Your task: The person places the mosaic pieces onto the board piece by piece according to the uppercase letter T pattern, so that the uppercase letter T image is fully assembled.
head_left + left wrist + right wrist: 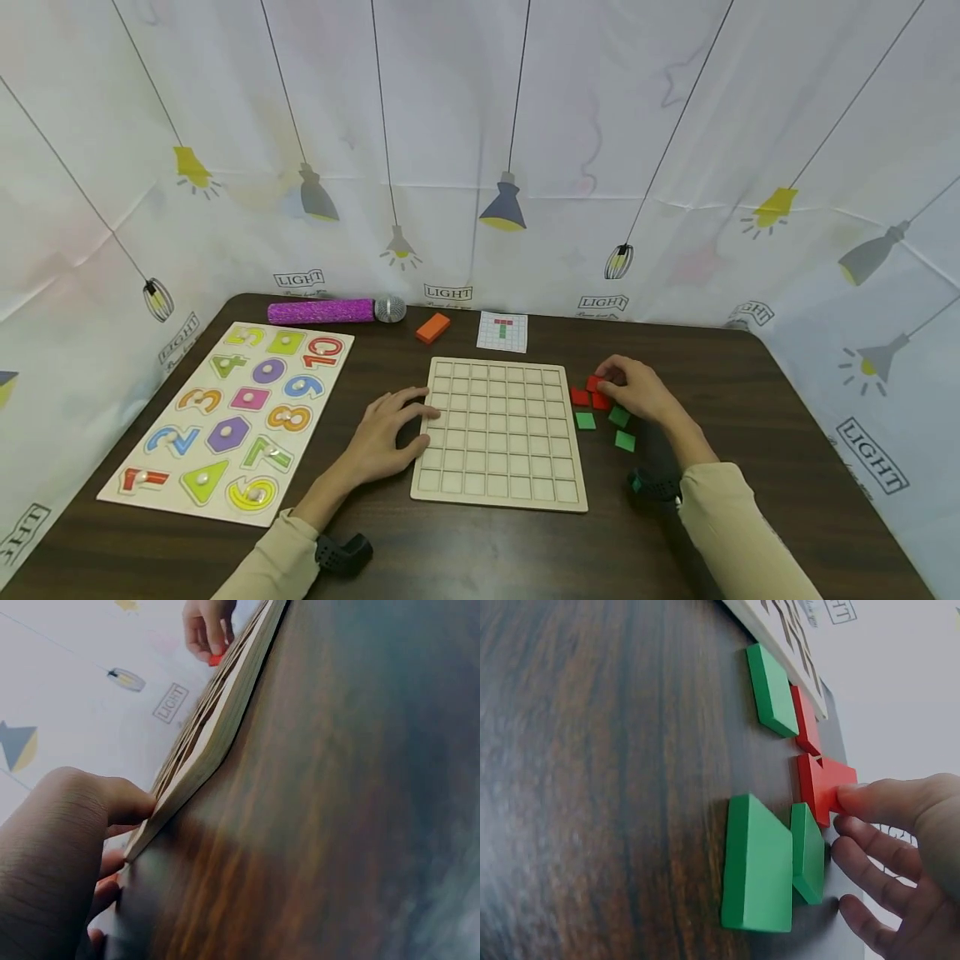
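Note:
A pale wooden board point(498, 433) with a grid of square recesses lies on the dark table. My left hand point(386, 435) rests at its left edge, fingers spread and relaxed; in the left wrist view the thumb point(127, 801) touches the board's side. Right of the board, my right hand point(639, 388) pinches a red square tile point(594, 382) between thumb and finger. Two more red tiles point(579, 397) lie close under and beside it. Three green square tiles point(769, 874) sit nearer to me, one of them by the board's edge.
A number puzzle board point(258, 400) with knobbed pieces lies at the left. Along the back are a purple glittery microphone point(322, 312), an orange block point(432, 327) and a small grid card point(502, 332) with a red and green T pattern. A printed curtain hangs behind the table.

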{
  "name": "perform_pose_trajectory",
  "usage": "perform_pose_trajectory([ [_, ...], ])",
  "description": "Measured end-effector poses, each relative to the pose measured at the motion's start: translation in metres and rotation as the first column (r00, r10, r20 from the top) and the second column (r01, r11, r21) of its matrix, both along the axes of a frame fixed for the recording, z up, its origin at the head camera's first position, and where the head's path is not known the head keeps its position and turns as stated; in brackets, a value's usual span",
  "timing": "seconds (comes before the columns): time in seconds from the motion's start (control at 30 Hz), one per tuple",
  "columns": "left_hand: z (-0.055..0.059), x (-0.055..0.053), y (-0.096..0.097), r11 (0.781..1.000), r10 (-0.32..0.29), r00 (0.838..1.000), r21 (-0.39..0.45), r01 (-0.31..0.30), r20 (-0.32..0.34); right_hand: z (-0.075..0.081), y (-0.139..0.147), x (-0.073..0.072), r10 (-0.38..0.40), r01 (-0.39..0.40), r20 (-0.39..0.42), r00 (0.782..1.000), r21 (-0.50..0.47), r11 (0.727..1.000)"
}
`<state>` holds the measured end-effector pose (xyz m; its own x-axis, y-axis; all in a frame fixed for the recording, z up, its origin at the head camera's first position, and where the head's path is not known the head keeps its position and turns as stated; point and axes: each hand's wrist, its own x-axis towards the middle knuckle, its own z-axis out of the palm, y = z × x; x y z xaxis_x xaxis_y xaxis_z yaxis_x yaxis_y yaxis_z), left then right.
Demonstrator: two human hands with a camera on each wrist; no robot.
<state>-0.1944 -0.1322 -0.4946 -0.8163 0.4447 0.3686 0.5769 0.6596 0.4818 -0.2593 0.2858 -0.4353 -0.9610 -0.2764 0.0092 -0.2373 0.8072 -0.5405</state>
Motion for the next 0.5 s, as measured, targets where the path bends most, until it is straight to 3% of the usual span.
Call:
perform_pose_trajectory([
  [0.33,-0.001,-0.001,0.002,1.0,0.025,1.0,-0.011,-0.025,-0.017,0.0,-0.017,-0.001,-0.039,0.035,-0.045,0.998,-0.098,0.995],
  [0.5,-0.001,0.0,0.003,1.0,0.03,0.999,-0.01,-0.03,-0.02,0.0,-0.031,-0.001,-0.049,0.044,-0.029,0.998,-0.149,0.988],
])
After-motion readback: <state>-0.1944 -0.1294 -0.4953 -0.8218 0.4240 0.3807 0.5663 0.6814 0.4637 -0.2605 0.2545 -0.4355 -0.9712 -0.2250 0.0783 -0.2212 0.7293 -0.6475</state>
